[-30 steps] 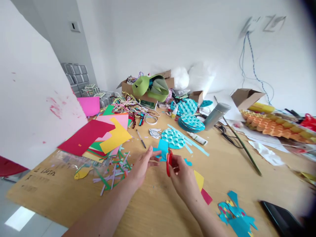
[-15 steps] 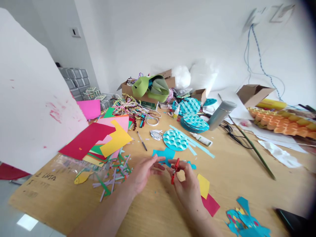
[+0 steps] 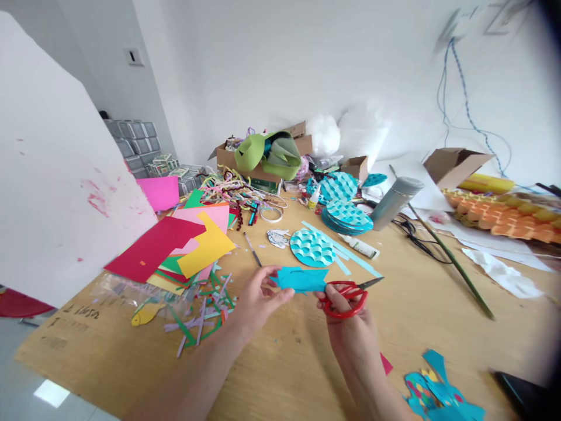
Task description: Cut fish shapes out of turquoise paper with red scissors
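Note:
My left hand (image 3: 258, 298) pinches the left end of a blue paper piece (image 3: 302, 279) and holds it flat above the wooden table (image 3: 284, 374). My right hand (image 3: 346, 324) grips red-handled scissors (image 3: 350, 290), fingers through the loops, blades pointing right and away from the paper. The paper's right tip lies just beside the scissor handles. A round disc of folded blue paper scales (image 3: 312, 247) rests on the table just beyond both hands.
Stacked coloured sheets (image 3: 184, 245) and paper strips (image 3: 201, 316) lie to the left, with a white board (image 3: 56, 193) beyond. Boxes, a grey bottle (image 3: 397, 202), a green stick (image 3: 451, 263), an orange paper structure (image 3: 504, 219) and a blue cut-out (image 3: 438, 392) fill the back and right.
My left hand lifted the blue paper off the table and turned it flat. My right hand swung the scissors from upright to lying sideways, blades to the right.

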A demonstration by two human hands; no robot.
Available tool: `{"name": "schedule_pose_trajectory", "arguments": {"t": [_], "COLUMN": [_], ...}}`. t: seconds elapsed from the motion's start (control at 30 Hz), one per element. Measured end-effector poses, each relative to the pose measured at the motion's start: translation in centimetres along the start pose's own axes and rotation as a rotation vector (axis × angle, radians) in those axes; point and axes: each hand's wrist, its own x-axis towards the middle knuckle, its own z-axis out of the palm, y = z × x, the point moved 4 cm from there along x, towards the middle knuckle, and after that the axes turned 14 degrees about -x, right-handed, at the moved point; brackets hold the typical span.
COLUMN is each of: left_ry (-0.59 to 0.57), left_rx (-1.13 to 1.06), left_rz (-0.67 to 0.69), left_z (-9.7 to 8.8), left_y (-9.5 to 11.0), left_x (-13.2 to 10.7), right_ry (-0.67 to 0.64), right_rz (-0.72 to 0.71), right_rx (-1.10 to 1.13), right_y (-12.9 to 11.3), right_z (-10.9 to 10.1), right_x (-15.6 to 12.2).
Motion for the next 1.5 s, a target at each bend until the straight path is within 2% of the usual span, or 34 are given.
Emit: {"name": "schedule_pose_trajectory", "arguments": {"t": [0.07,0.13,0.33,0.5,0.6,0.7,0.8,0.93,1.07,1.2,1.3,1.5], "left_ry": [-0.076,-0.100,-0.025,-0.023,-0.086,-0.217,-0.270,-0.209,-0.224,-0.135,-0.096,-0.147], "left_rx": [-0.033,-0.064,-0.138,-0.151,-0.052,0.132,0.329,0.450,0.343,0.039,-0.179,-0.221], "left_rz": [-0.069,-0.100,-0.083,-0.076,-0.129,-0.192,-0.115,0.030,-0.065,-0.184,-0.204,-0.233], "left_z": [0.4,0.4,0.0,-0.1,0.0,0.4,0.7,0.6,0.2,-0.5,-0.5,0.3], "left_y": [-0.4,-0.6,-0.5,-0.2,-0.6,-1.3,-1.3,-0.9,-1.2,-1.0,-0.5,-0.6], "left_x": [0.0,0.0,0.2,0.2,0.1,-0.2,-0.4,-0.2,0.0,0.3,0.2,-0.2], "right_ry": [-0.037,-0.066,-0.144,-0.116,-0.063,-0.017,-0.013,-0.057,-0.092,-0.189,-0.267,-0.258], "right_rz": [0.033,0.042,0.018,0.010,-0.022,-0.060,-0.072,-0.096,-0.136,-0.156,-0.129,-0.046], "right_rx": [0.014,0.000,-0.164,-0.191,-0.171,-0.183,-0.208,-0.265,-0.340,-0.372,-0.346,-0.324], "right_y": [0.5,0.7,1.1,1.1,0.9,0.7,0.6,0.1,-0.4,-0.5,-0.2,0.4], "right_z": [0.1,0.2,0.5,0.4,0.0,-0.4,-0.5,0.1,0.5,0.9,1.4,2.0], "right_x": [0.0,-0.1,-0.5,-0.5,-0.1,0.2,0.2,-0.5,-1.1,-1.6,-2.0,-2.5]}}
